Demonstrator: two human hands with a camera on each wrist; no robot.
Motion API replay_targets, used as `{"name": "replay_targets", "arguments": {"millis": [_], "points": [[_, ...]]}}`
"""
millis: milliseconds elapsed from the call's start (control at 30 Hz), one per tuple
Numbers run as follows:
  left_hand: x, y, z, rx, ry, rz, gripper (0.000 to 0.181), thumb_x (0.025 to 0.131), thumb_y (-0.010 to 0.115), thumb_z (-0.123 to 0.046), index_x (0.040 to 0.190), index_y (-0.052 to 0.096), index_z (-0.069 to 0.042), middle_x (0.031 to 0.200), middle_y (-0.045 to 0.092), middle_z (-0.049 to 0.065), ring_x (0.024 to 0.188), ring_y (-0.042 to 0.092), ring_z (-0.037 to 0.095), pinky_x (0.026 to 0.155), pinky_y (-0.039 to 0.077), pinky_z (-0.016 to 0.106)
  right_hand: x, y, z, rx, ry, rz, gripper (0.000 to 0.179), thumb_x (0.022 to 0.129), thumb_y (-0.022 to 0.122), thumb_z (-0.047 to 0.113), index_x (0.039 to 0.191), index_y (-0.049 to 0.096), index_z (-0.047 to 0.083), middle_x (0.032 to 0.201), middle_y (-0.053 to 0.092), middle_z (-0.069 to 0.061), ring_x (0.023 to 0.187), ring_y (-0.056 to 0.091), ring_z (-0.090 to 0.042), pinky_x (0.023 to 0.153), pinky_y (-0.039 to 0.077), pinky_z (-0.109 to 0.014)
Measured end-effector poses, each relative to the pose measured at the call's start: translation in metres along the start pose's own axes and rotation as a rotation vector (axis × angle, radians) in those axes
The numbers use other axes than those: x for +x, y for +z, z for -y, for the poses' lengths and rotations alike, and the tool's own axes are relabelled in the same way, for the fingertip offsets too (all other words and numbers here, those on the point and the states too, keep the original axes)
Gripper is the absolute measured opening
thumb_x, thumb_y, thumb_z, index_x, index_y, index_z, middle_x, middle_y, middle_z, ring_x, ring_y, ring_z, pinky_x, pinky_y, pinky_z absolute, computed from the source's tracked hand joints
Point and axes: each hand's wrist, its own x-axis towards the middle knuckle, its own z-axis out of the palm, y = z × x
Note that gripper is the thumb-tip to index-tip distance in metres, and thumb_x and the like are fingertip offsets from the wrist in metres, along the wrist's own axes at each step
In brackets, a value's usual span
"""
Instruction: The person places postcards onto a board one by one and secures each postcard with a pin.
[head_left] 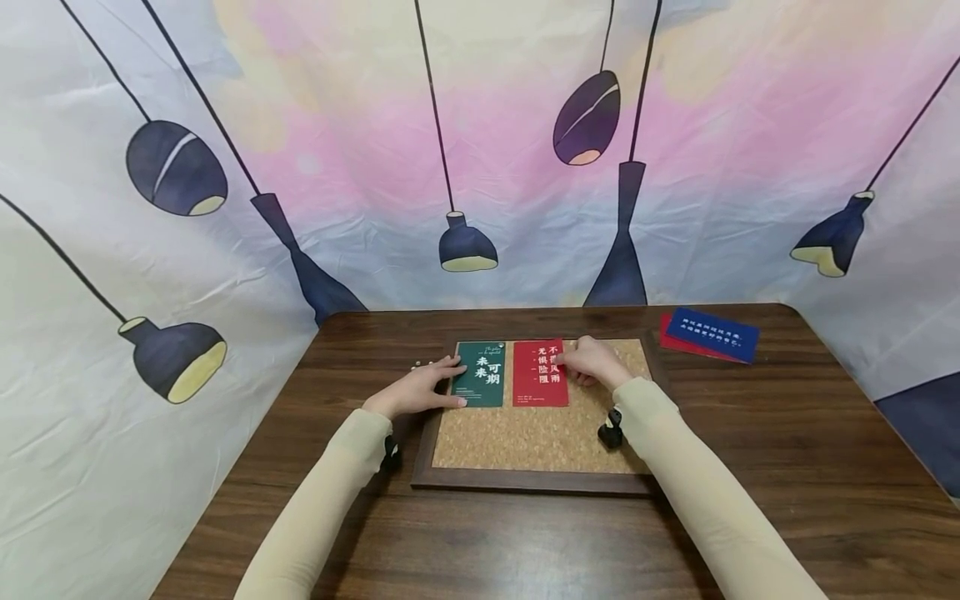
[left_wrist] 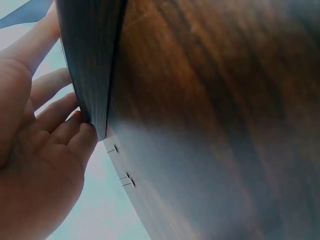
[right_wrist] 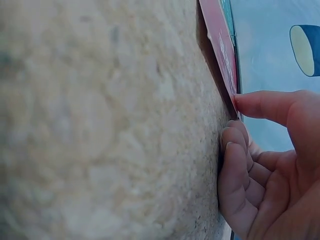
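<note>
A cork board point(head_left: 495, 450) with a dark wooden frame lies on the table. On its upper part are a green card point(head_left: 491, 396) and, to its right, a red card point(head_left: 528, 383), both with white lettering. My left hand point(head_left: 420, 390) spreads over the board's left side, fingertips on the green card's left edge; in the left wrist view its fingers reach over the frame point(left_wrist: 92, 65). With curled fingers, my right hand point(head_left: 596, 364) pinches the red card by its right edge. The right wrist view shows that card point(right_wrist: 220, 35) slightly raised from the cork.
At the table's back right, a blue card point(head_left: 712, 335) overlaps another red card point(head_left: 678, 343). Several small pins point(head_left: 417, 365) stand on the table left of the board, beyond my left hand. A cloth printed with lamps point(head_left: 468, 246) hangs behind the table.
</note>
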Motion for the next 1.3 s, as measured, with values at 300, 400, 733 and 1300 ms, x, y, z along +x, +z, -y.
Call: {"name": "replay_targets", "arguments": {"millis": [300,400,733,1300], "points": [[-0.0006,0.0014,0.0012,0.002,-0.005,0.0,0.079,0.095,0.068,-0.048,0.157,0.037,-0.012,0.167,0.018,0.009,0.153,0.013,0.034,0.118,0.012,0.064,-0.0007,0.0018,0.0017,-0.064,-0.003,-0.013,0.045,0.095,0.069,0.034,0.06,0.051,0.013,0.054,0.049,-0.001,0.046,0.047,-0.014,0.044,0.041,-0.027],[0.0002,0.0007,0.0012,0.005,-0.007,0.0,0.079,0.095,0.068,-0.049,0.157,0.036,-0.012,0.167,0.017,0.009,0.153,0.012,0.034,0.118,0.014,0.064,-0.002,0.0014,0.004,-0.121,-0.017,-0.023,0.048,0.096,0.067,0.036,0.057,0.048,0.015,0.051,0.046,0.0,0.044,0.046,-0.014,0.044,0.039,-0.026],[0.0002,0.0008,0.0001,0.006,-0.009,0.0,0.08,0.094,0.068,-0.05,0.157,0.037,-0.012,0.167,0.018,0.008,0.153,0.013,0.033,0.118,0.012,0.064,-0.0035,0.0044,0.0048,-0.255,-0.07,-0.048,0.052,0.097,0.064,0.037,0.053,0.042,0.019,0.048,0.039,0.003,0.041,0.042,-0.013,0.044,0.037,-0.027],[-0.0015,0.0001,-0.0024,-0.015,-0.021,0.009,0.079,0.095,0.068,-0.048,0.158,0.036,-0.012,0.167,0.017,0.007,0.154,0.011,0.03,0.118,0.019,0.059,-0.0029,0.0057,0.0034,-0.251,-0.079,-0.053,0.053,0.097,0.066,0.039,0.053,0.043,0.019,0.048,0.039,0.004,0.044,0.046,-0.014,0.045,0.035,-0.027]]}}
